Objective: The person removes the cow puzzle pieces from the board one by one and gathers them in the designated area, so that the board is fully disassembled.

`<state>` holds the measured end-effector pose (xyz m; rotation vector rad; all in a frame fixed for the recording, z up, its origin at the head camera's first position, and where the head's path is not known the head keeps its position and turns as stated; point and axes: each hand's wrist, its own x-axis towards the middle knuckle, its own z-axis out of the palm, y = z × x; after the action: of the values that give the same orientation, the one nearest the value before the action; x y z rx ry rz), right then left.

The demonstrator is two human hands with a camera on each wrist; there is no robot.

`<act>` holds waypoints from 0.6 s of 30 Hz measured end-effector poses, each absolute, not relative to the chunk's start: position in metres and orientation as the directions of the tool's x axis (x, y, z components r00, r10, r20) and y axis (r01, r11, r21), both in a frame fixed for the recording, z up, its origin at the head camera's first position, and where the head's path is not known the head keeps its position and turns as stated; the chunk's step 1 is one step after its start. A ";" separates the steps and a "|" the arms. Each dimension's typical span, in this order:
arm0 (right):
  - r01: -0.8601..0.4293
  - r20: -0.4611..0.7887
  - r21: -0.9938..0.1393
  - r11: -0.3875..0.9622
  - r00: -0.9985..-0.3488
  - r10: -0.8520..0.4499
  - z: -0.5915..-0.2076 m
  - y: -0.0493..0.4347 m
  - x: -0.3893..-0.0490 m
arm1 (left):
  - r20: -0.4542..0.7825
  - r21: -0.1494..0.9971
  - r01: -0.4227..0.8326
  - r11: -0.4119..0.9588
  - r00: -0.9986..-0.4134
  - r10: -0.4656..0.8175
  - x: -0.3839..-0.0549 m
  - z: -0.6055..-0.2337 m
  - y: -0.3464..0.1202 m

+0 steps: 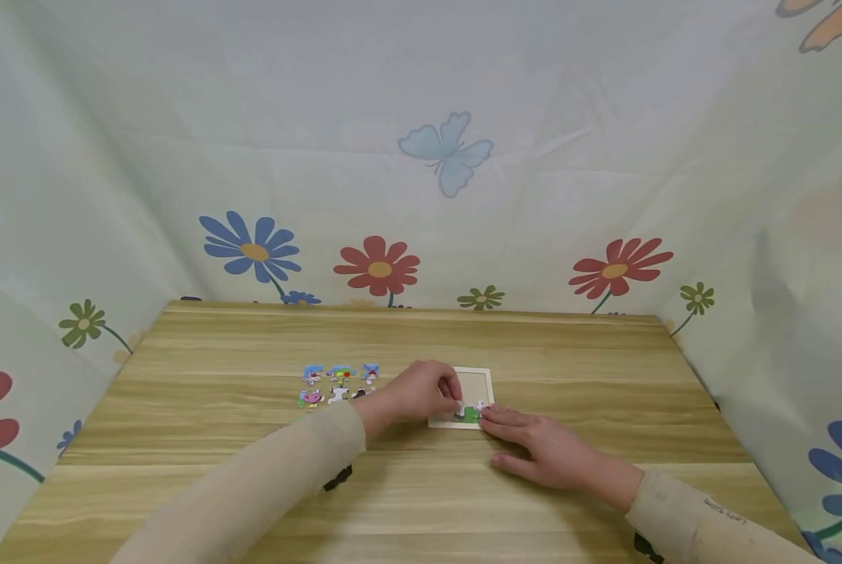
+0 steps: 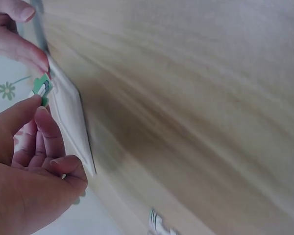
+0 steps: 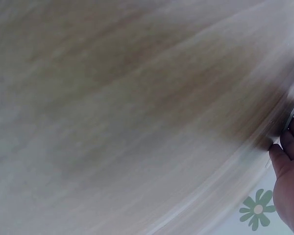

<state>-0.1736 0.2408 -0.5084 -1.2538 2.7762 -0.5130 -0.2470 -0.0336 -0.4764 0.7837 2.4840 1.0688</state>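
My left hand (image 1: 424, 389) pinches a green and white jigsaw puzzle piece (image 2: 43, 89) between thumb and index finger, over the lower left part of a square wooden puzzle tray (image 1: 489, 384). In the tray's lower right corner lies a green and white puzzle piece (image 1: 471, 414); the tray's upper part shows bare wood. The right hand (image 1: 543, 448) rests at that corner, fingers fairly straight and fingertips on the rim and the piece. Only part of this hand (image 3: 290, 171) appears at the right edge of the right wrist view.
Left of the tray, several loose puzzle pieces lie in rows, among them a pink-faced piece (image 1: 312, 398) and a white one (image 1: 339, 394); the left forearm partly covers them. The wooden table (image 1: 569, 352) ends at a flower-printed cloth backdrop (image 1: 308, 172).
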 end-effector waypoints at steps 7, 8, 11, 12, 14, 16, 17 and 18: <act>-0.718 0.096 -0.317 0.620 -0.674 -0.732 -0.511 0.240 -0.174 | -0.092 0.718 0.361 0.595 -0.799 0.595 -0.253 -0.468 -0.050; -0.718 0.096 -0.317 0.620 -0.674 -0.732 -0.511 0.240 -0.174 | -0.088 0.713 0.366 0.598 -0.799 0.595 -0.253 -0.466 -0.053; -0.719 0.097 -0.317 0.619 -0.673 -0.733 -0.512 0.241 -0.174 | -0.083 0.703 0.374 0.605 -0.801 0.593 -0.253 -0.462 -0.065; -0.721 0.099 -0.315 0.617 -0.672 -0.734 -0.512 0.241 -0.174 | -0.087 0.703 0.370 0.607 -0.803 0.590 -0.253 -0.460 -0.069; -0.725 0.103 -0.311 0.615 -0.669 -0.736 -0.512 0.241 -0.174 | -0.096 0.703 0.357 0.615 -0.809 0.579 -0.252 -0.458 -0.077; -0.725 0.102 -0.304 0.618 -0.669 -0.736 -0.512 0.241 -0.174 | -0.099 0.702 0.349 0.620 -0.815 0.570 -0.252 -0.458 -0.087; -0.728 0.105 -0.298 0.617 -0.668 -0.737 -0.512 0.241 -0.174 | -0.105 0.702 0.341 0.625 -0.819 0.565 -0.252 -0.457 -0.092; -0.729 0.105 -0.294 0.618 -0.668 -0.737 -0.512 0.241 -0.174 | -0.109 0.702 0.336 0.628 -0.821 0.561 -0.252 -0.457 -0.097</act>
<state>-0.1740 0.2411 -0.5124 -1.2694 2.8024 -0.4916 -0.2520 -0.0972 -0.4573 0.7207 2.5352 0.9992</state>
